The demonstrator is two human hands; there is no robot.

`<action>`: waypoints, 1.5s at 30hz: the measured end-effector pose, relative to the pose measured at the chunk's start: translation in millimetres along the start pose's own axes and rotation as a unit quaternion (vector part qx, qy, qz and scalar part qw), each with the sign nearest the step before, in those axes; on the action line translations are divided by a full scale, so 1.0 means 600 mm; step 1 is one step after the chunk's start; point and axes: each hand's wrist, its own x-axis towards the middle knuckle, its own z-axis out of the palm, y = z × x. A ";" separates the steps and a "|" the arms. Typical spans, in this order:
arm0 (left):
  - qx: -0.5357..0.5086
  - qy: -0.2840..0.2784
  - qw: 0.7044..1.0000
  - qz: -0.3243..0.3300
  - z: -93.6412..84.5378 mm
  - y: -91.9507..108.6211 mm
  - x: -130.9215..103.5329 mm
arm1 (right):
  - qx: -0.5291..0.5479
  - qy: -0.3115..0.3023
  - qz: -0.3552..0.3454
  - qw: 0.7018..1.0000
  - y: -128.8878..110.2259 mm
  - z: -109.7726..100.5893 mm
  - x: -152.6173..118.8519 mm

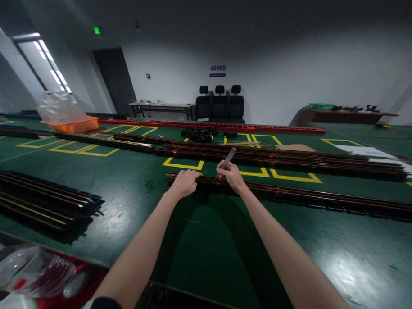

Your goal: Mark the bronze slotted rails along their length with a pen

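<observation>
A long dark rail strip (292, 193) with coppery lines along it lies across the green table in front of me. My left hand (185, 182) is closed over the strip near its left end, with the fingers curled on its far side. In my right hand (231, 174), a slim greyish pen (229, 158) is pinched between thumb and fingers. Its upper end leans up and to the right, while its lower tip points down at the strip, just right of my left hand. I cannot tell whether the tip touches the strip.
Behind lies a bundle of similar strips (280, 160). Shorter strips (38, 202) are at the left. An orange basket (72, 124) with a clear plastic bag stands at the far left. Plastic bottles (29, 270) lie bottom left. Black parts (197, 134) and cardboard (296, 147) sit farther back.
</observation>
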 end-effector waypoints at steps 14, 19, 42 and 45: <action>0.013 0.007 1.000 -0.010 -0.005 0.011 -0.005 | -0.010 -0.006 -0.005 1.000 0.003 -0.001 0.004; 0.011 0.018 1.000 -0.018 -0.004 0.015 -0.004 | -0.010 -0.005 -0.006 1.000 0.003 0.000 0.003; -0.002 0.028 0.999 -0.034 -0.007 0.007 -0.006 | -0.025 -0.013 -0.029 0.999 -0.002 -0.002 0.000; -0.004 0.030 0.999 -0.025 -0.006 0.006 -0.005 | -0.022 -0.015 -0.029 0.999 -0.002 -0.002 0.000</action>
